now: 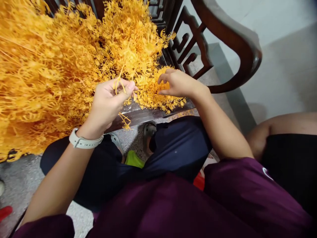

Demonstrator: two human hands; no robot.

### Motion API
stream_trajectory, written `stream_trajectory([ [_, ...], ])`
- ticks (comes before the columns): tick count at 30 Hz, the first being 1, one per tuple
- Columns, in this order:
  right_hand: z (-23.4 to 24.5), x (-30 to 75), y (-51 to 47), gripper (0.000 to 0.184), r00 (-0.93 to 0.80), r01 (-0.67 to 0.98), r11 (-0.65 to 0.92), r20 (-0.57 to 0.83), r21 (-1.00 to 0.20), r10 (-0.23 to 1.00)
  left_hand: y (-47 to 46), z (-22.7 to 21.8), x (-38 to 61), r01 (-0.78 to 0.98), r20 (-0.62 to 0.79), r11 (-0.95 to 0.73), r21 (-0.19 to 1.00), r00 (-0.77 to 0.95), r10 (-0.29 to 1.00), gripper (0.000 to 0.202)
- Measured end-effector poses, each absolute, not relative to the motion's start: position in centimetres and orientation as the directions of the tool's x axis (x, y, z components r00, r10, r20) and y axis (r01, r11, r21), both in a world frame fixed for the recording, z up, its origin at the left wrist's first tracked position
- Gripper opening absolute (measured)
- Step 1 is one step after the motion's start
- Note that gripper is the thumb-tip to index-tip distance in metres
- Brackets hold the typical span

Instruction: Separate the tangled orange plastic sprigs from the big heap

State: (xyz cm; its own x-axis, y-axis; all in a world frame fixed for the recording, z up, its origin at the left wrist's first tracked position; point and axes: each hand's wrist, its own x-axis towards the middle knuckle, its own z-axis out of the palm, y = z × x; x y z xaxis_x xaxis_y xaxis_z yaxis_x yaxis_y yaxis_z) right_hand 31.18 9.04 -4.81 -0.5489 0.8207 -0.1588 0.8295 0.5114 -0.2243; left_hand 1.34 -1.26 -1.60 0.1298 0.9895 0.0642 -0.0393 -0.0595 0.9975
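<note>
My left hand (111,97), with a pale watch band (85,140) at the wrist, pinches a yellow plastic flower sprig (121,77) between thumb and fingers. Its thin stems loop over the fingers, and part of it hangs below the hand. My right hand (175,82) hovers at the right side of a small heap of yellow plastic sprigs (148,96), fingers curved and apart, with nothing seen in them. Behind and to the left rises a large mass of the same yellow sprigs (61,66). All of this lies on a dark wooden bench (153,114).
The bench's curved wooden armrest (230,39) stands at the right, close to my right forearm. Below, between my knees, is a bright green object (133,159) on the speckled floor. Another person's leg (284,127) is at the far right, beside a pale wall (284,66).
</note>
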Motion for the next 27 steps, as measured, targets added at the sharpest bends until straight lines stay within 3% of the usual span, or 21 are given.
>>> stream_trajectory([
  [3, -4.4, 30.9, 8.4, 0.045, -0.620, 0.722, 0.550, -0.041, -0.419, 0.783, -1.6, -1.4, 1.5, -0.014, 0.034, -0.033, 0.999, 0.118, 0.992, 0.023],
  [6, -3.8, 29.3, 6.9, 0.058, -0.677, 0.444, 0.516, 0.103, -0.732, 0.728, -1.8, -1.3, 1.7, 0.020, 0.017, -0.019, 1.000, 0.103, 0.995, 0.020],
  [8, -3.2, 27.5, 5.5, 0.059, -0.671, 0.247, 0.458, 0.191, -0.854, 0.717, -1.8, -1.4, 1.9, 0.036, 0.019, -0.023, 0.999, 0.101, 0.995, 0.019],
  [10, -2.7, 25.7, 4.3, 0.054, -0.638, 0.141, 0.427, 0.248, -0.893, 0.729, -1.8, -1.6, 2.1, 0.042, 0.014, -0.019, 0.999, 0.105, 0.994, 0.020],
  [14, -2.1, 23.8, 3.4, 0.051, -0.589, 0.105, 0.417, 0.281, -0.903, 0.758, -1.8, -1.7, 2.5, 0.019, -0.010, 0.008, 1.000, 0.113, 0.994, 0.023],
  [19, -2.7, 24.4, 4.8, 0.042, -0.629, 0.092, 0.386, 0.247, -0.918, 0.737, -1.8, -0.5, 2.2, -0.200, -0.135, 0.164, 0.966, 0.150, 0.979, 0.020],
  [23, -2.2, 23.9, 4.8, 0.032, -0.596, -0.128, 0.080, 0.141, -0.989, 0.790, -1.8, 0.8, 2.2, -0.351, -0.300, 0.371, 0.860, 0.240, 0.923, 0.019],
  [25, -1.5, 23.1, 4.2, 0.034, -0.555, -0.237, -0.067, 0.078, -0.969, 0.828, -1.9, 1.2, 2.5, -0.369, -0.323, 0.392, 0.843, 0.236, 0.917, 0.020],
  [27, -0.8, 22.6, 4.1, 0.039, -0.531, -0.266, -0.111, 0.049, -0.958, 0.846, -2.1, 1.3, 3.0, -0.372, -0.307, 0.382, 0.846, 0.245, 0.920, 0.022],
])
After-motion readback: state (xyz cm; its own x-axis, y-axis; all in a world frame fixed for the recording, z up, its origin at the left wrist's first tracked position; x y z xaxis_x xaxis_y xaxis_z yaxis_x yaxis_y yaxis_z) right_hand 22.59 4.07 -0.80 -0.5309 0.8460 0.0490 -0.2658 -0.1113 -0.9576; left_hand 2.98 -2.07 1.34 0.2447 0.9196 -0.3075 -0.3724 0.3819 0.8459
